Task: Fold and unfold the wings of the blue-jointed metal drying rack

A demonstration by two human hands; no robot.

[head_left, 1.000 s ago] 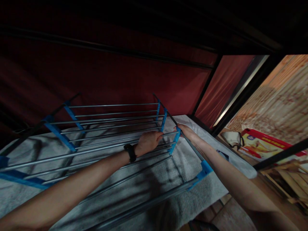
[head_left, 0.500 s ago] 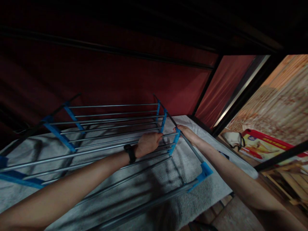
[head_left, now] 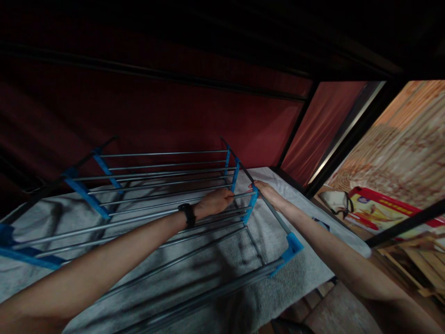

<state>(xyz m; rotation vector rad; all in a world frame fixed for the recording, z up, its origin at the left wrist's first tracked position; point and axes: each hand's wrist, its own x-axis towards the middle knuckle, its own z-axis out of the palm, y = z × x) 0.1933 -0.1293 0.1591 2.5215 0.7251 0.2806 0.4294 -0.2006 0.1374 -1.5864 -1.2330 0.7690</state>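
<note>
A metal-tube rack (head_left: 194,173) with blue plastic connectors lies on a grey-white cloth. My left hand (head_left: 216,201), with a black band at the wrist, is closed round one of its long tubes near the right end. My right hand (head_left: 264,191) grips the blue connector (head_left: 252,204) where that tube meets the dark side pole (head_left: 278,215); its fingertips are partly hidden behind the joint. Nearer to me, another blue connector (head_left: 292,248) sits at the lower end of the same pole.
The cloth (head_left: 236,260) covers a raised surface backed by a dark red panel (head_left: 174,116). To the right, beyond a black frame post (head_left: 351,134), are a red and yellow box (head_left: 385,208), a pale bag (head_left: 335,202) and wooden slats (head_left: 413,264).
My left hand has turned slightly at the wrist and stays on the tube. The near blue connector and side pole have shifted a little left. My right hand keeps its hold.
</note>
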